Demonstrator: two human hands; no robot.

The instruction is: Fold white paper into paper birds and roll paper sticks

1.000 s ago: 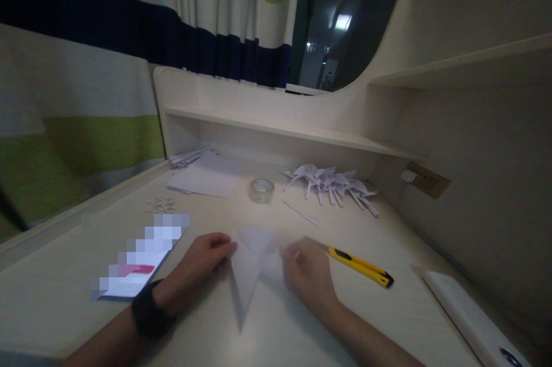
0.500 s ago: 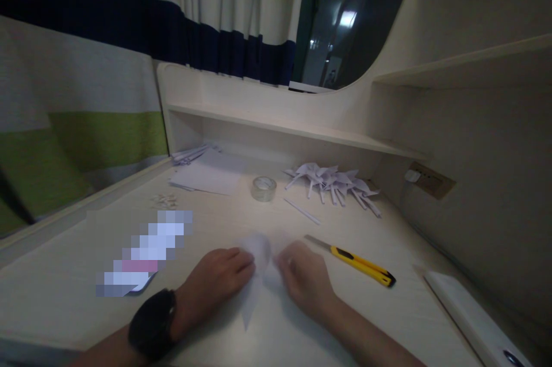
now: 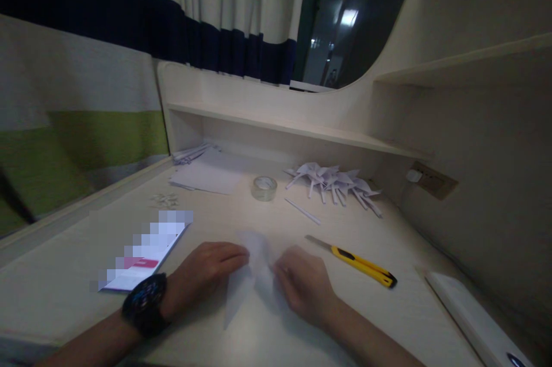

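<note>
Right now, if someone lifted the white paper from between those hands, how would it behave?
The paper would probably feel very light, being a thin sheet. Its narrow near tip, which neither the left hand nor right hand touches, would likely bend easily.

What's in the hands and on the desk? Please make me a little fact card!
Left hand: holds folded white paper
Right hand: pinches the same paper's other side
Paper shape: blurred, one point toward the camera
Watch: black, on left wrist
Right side: yellow utility knife, blade out
Beyond the hands: clear tape roll
Back right: white paper pinwheels
Back left: white sheets
</note>
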